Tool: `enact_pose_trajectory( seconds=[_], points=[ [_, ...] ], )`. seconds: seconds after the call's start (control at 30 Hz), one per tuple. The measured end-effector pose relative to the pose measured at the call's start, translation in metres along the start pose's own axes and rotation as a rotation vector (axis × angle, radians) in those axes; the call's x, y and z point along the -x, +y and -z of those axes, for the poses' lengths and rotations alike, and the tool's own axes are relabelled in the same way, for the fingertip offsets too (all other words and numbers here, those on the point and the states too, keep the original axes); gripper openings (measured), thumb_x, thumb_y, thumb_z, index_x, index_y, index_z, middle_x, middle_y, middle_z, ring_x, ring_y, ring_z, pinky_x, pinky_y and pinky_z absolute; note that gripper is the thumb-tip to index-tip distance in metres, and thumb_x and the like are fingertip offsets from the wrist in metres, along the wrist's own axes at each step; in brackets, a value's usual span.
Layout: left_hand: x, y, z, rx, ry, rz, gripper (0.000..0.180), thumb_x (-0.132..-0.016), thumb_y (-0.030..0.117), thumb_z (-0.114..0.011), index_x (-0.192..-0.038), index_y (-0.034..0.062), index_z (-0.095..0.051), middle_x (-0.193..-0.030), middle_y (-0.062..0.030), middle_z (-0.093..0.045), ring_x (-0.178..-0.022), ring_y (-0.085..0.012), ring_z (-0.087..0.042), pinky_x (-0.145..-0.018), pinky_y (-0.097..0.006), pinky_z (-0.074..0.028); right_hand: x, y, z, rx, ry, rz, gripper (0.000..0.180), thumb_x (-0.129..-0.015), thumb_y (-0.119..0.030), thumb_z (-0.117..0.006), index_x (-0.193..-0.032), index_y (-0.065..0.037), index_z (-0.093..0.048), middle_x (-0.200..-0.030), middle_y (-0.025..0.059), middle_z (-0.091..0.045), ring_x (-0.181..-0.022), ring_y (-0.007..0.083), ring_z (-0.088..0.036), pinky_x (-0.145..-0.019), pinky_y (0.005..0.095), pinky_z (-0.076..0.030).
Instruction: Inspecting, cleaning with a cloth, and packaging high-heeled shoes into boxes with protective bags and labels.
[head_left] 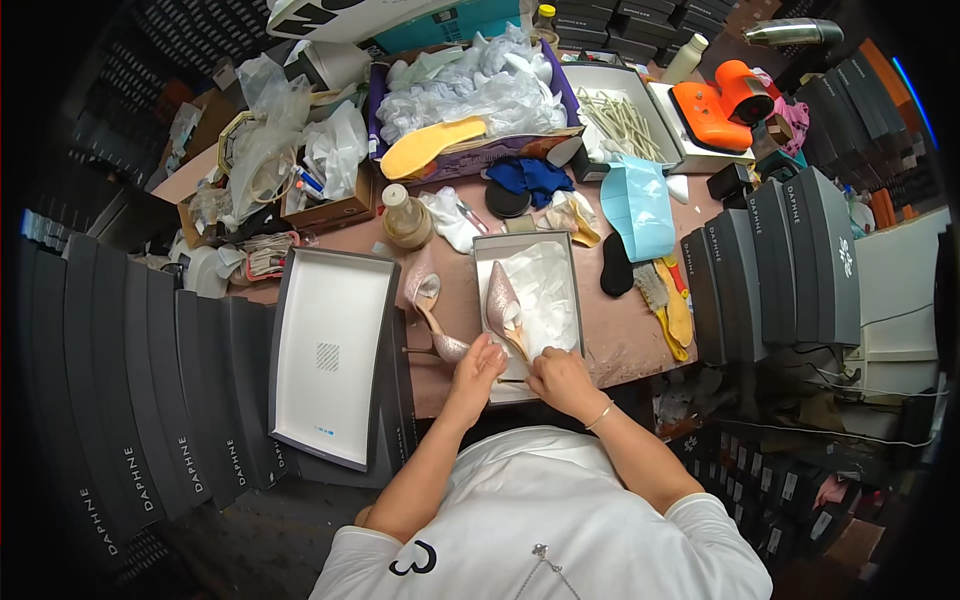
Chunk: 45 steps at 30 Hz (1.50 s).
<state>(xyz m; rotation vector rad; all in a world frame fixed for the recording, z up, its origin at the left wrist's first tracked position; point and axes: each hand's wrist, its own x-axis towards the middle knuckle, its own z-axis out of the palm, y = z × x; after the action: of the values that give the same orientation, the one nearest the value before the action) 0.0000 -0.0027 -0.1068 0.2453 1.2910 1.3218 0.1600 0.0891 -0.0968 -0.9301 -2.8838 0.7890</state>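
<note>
A pink glittery pointed high-heeled shoe (501, 296) lies inside a grey shoebox (574, 300), on white tissue paper (546, 293). My right hand (564, 382) is closed at the shoe's heel end, its fingers curled and partly hiding it. Over the box's near left edge, my left hand (478, 374) is open with its fingers stretched toward the shoe, holding nothing that shows. A matching pink shoe (426, 297) lies on the table just left of the box. The thin heel between my hands is partly covered.
An upturned box lid (333, 350) leans over stacked shoeboxes at left. More shoeboxes (780, 270) stand at right. Behind are a glue bottle (406, 218), a purple box (376, 118) of crumpled plastic, an orange device (712, 112), a blue mask (637, 208) and a brush (652, 287).
</note>
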Motion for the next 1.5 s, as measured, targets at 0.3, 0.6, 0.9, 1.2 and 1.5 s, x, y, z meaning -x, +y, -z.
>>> enact_pose_trajectory(
  seconds=[0.3, 0.6, 0.9, 1.2, 1.5],
  points=[
    [-0.039, 0.009, -0.003, 0.547, -0.074, 0.305, 0.036, -0.095, 0.026, -0.045, -0.116, -0.0022, -0.052, -0.106, -0.0162, -0.061, -0.098, -0.0245, -0.062, -0.083, -0.035, -0.052, -0.035, -0.017, 0.087, -0.632, 0.004, 0.015, 0.032, -0.084, -0.021, -0.059, -0.105, 0.002, -0.063, -0.103, 0.0217, -0.061, -0.100, 0.0376, -0.057, -0.090, 0.0411, -0.044],
    [0.001, 0.039, 0.016, 0.281, 0.008, 0.236, 0.043, -0.097, 0.034, -0.042, -0.113, -0.0032, -0.056, -0.086, -0.0140, -0.066, -0.069, -0.0211, -0.065, -0.063, -0.030, -0.055, -0.030, 0.044, -0.029, 0.214, -0.380, 0.018, 0.019, -0.079, -0.022, -0.065, -0.088, -0.005, -0.065, -0.098, 0.0197, -0.062, -0.096, 0.0301, -0.062, -0.083, 0.0388, -0.049],
    [0.026, 0.017, 0.026, 0.259, -0.091, 0.236, 0.054, -0.099, 0.043, -0.033, -0.120, -0.0046, -0.049, -0.108, -0.0134, -0.064, -0.068, -0.0157, -0.063, -0.058, -0.027, -0.054, -0.081, 0.045, -0.018, 0.058, 0.284, -0.218, 0.059, -0.077, -0.024, -0.072, -0.125, -0.003, -0.046, -0.122, 0.0209, -0.054, -0.108, 0.0368, -0.054, -0.089, 0.0469, -0.043],
    [0.027, 0.021, 0.044, 0.228, 0.039, 0.221, 0.058, -0.098, 0.046, -0.035, -0.116, -0.0064, -0.055, -0.101, -0.0123, -0.065, -0.065, -0.0160, -0.063, -0.059, -0.027, -0.055, -0.039, 0.035, -0.071, -0.096, -0.236, 0.080, 0.021, -0.075, -0.009, -0.058, -0.095, -0.005, -0.059, -0.087, 0.0135, -0.061, -0.087, 0.0314, -0.060, -0.073, 0.0431, -0.048],
    [0.027, 0.036, 0.037, 0.152, 0.015, 0.139, 0.055, -0.099, 0.044, -0.032, -0.114, -0.0039, -0.055, -0.096, -0.0108, -0.067, -0.060, -0.0130, -0.063, -0.053, -0.024, -0.053, -0.104, 0.056, 0.097, -0.066, 0.505, 0.030, 0.031, -0.065, -0.002, -0.067, -0.092, -0.002, -0.051, -0.088, 0.0168, -0.055, -0.085, 0.0367, -0.056, -0.075, 0.0442, -0.047]
  ],
)
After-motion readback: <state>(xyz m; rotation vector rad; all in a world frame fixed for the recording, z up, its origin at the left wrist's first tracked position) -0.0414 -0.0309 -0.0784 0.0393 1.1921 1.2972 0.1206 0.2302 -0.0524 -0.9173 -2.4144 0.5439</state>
